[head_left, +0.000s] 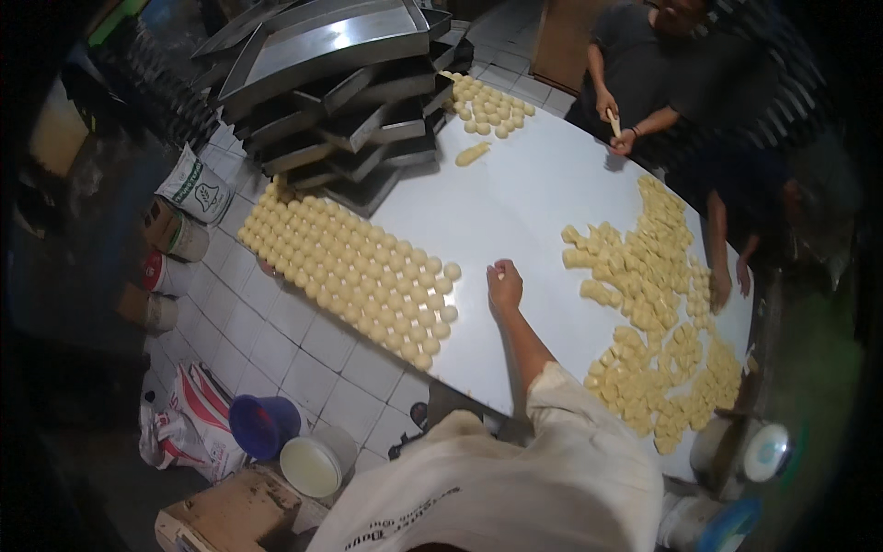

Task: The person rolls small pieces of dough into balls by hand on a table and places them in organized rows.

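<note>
My right hand (504, 283) is over the middle of the white table (515, 221), its fingers curled in. Whatever may be under or inside the fingers is hidden. Just left of it are rows of round, pale yellow dough balls (368, 276), set close together along the table's left side. To the right lies a large spread of cut dough pieces (644, 267), with more pieces (662, 377) heaped nearer to me. My left hand does not show.
Metal trays (340, 46) are stacked crookedly at the far left, near more dough balls (487, 106) and a dough strip (473, 154). Across the table, one person (635, 74) holds a dough piece; another person's hand (720, 287) touches the table. Buckets (264, 426) and sacks stand left.
</note>
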Motion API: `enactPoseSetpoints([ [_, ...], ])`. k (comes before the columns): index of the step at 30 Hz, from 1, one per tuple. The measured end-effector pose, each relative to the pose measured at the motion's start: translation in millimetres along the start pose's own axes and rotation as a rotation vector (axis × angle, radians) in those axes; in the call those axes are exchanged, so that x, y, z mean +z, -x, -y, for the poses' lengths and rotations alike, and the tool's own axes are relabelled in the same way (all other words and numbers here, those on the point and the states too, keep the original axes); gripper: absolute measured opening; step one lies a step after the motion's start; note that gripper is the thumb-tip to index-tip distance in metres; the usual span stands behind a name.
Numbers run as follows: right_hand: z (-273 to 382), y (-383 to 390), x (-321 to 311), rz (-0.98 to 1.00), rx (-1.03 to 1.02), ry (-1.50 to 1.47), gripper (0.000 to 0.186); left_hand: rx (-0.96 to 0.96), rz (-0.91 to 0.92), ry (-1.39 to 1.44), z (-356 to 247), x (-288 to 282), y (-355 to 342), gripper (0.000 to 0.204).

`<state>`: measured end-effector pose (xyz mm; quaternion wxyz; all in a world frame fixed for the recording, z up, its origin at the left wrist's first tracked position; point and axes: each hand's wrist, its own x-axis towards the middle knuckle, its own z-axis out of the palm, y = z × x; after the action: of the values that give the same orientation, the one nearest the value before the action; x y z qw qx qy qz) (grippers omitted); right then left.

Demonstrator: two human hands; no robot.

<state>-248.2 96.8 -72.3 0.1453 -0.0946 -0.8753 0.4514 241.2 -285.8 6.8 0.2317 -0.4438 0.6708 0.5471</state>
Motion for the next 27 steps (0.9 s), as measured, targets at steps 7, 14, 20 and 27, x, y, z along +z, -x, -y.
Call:
enactPoseSetpoints([
  [7, 53.4, -199.8, 162.1, -0.163, -0.085, 0.125, 0.040, -0.123, -0.028, 0.024, -78.3, 8.5, -39.5, 0.024],
  [14, 95.9, -272.1, 214.7, -0.171, 0.106, 0.373, 0.029, -0.255, -0.099, 0.089, -110.1, 3.3, -39.5, 0.025],
  [20, 81.0, -282.8, 221.3, -0.167, -0.009, 0.364, 0.018, -0.289, -0.112, 0.096, -108.1, 3.5, -29.9, 0.025],
  [27, 40.0, -216.2, 160.3, -0.041, -0.076, 0.319, 0.018, -0.215, -0.078, 0.060, -88.4, 3.2, -26.4, 0.025],
])
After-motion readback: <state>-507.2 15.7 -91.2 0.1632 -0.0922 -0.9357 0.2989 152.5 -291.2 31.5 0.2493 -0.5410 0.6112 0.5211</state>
